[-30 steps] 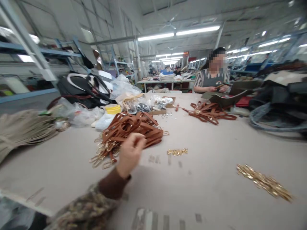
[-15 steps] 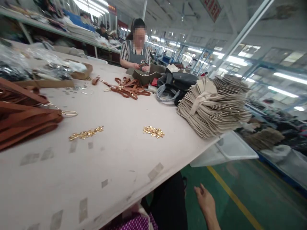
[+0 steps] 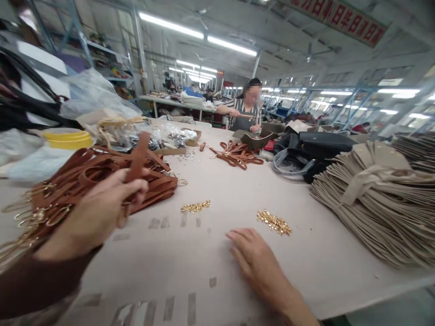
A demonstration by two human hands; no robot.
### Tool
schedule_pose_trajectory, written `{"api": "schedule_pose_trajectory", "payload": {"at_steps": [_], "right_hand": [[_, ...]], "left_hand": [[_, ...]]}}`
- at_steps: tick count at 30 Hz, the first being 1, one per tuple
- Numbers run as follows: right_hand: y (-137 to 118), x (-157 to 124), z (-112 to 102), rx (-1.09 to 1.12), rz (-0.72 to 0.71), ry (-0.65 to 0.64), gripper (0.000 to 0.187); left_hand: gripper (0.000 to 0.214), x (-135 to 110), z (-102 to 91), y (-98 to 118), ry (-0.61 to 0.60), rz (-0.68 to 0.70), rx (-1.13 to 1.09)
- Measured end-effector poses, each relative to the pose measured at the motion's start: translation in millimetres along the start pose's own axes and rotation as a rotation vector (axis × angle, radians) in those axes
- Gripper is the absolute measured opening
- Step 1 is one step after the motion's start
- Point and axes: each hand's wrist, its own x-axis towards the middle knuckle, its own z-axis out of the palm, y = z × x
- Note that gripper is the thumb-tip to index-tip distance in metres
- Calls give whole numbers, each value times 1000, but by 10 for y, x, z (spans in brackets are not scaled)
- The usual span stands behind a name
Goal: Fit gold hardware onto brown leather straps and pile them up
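My left hand (image 3: 102, 206) is closed around a brown leather strap (image 3: 138, 156), whose upper end sticks up above the fingers. Under and behind it lies a heap of similar brown straps (image 3: 158, 188) with gold-coloured clasps (image 3: 39, 217) at the near left. My right hand (image 3: 253, 253) is low over the tabletop or resting on it, fingers stretched out and nothing visible in them. Just beyond its fingers is a pile of small gold metal pieces (image 3: 274, 222). A second, smaller gold pile (image 3: 196, 207) lies between my two hands, farther back.
Bundled taupe panels (image 3: 377, 203) stack up on the right of the pale table (image 3: 224, 299). Black bags (image 3: 322, 147) and more brown straps (image 3: 238, 156) lie farther back. Across the table a person (image 3: 243, 111) holds a tool. A yellow tape roll (image 3: 68, 138) sits at left.
The view has swung left. My left hand has come into view holding a strap. My right hand has moved from beside the table edge to over the tabletop near the gold pieces.
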Motion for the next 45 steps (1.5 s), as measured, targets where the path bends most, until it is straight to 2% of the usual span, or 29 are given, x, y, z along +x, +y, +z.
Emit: {"api": "schedule_pose_trajectory", "payload": {"at_steps": [3,6,8,12,16,20,25,27,31,34,36,40,45], "right_hand": [[-197,467,306,-85,-42,-113,34],[-271,730,528,-159,-14,-132,38],[-282,827,621,-169,-9,-122,40],[-266,913,705,-98,-31,-69,35],[-198,885,679,-58,-14,-30,22],[-74,739,568,-13,48,27,16],[32,449,392,42,138,93,11],[35,334,325,161,196,112,13],[-19,149,226,687,450,139,12],[-98,77,202,972,521,153,18],[-151,65,209,1070,530,157,21],[-206,83,248,1131,573,147,24],[-195,92,281,1133,565,127,20]], "left_hand": [[26,-26,419,-198,-212,-8,-143],[27,-17,732,-414,-278,-32,-245],[29,-16,812,-531,-318,-72,-343],[35,-60,799,-677,-387,-163,-304],[23,-129,792,-735,-439,-168,-204],[18,-163,828,-756,-461,-181,-150],[31,-204,893,-855,-448,-268,-190],[32,-247,930,-905,-483,-333,-216],[29,-365,1015,-969,-590,-400,-242],[26,-442,1070,-981,-692,-358,-244],[21,-481,1092,-980,-751,-296,-242],[15,-535,1100,-976,-830,-182,-239],[17,-545,1086,-987,-882,-122,-190]]}}
